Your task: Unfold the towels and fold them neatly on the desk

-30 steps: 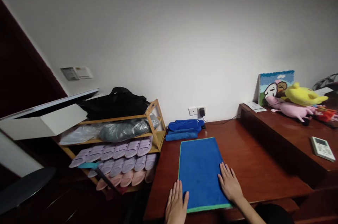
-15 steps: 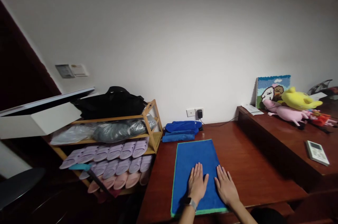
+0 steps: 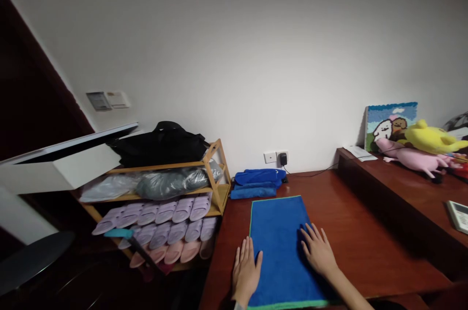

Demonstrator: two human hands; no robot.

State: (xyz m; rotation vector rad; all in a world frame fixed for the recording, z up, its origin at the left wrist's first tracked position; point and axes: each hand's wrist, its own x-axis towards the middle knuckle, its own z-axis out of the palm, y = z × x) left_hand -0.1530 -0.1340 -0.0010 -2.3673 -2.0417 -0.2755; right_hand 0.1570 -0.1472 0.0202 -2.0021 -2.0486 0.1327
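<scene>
A blue towel with a green edge lies spread flat on the reddish-brown table. My left hand is at the towel's left edge, palm down, fingers stretched out and holding nothing. Over the towel's right edge is my right hand, its fingers spread and nothing in it. Behind the towel, close to the wall, several folded blue cloths lie in a small pile.
A wooden shoe rack with several rows of slippers stands left of the table; a black bag lies on top. At right, a raised surface holds plush toys, a picture and a calculator. A plug sits in the wall socket.
My left hand has moved left, from the towel's middle to its left edge. My right hand stays by the right edge with fingers more spread. The view has shifted slightly left.
</scene>
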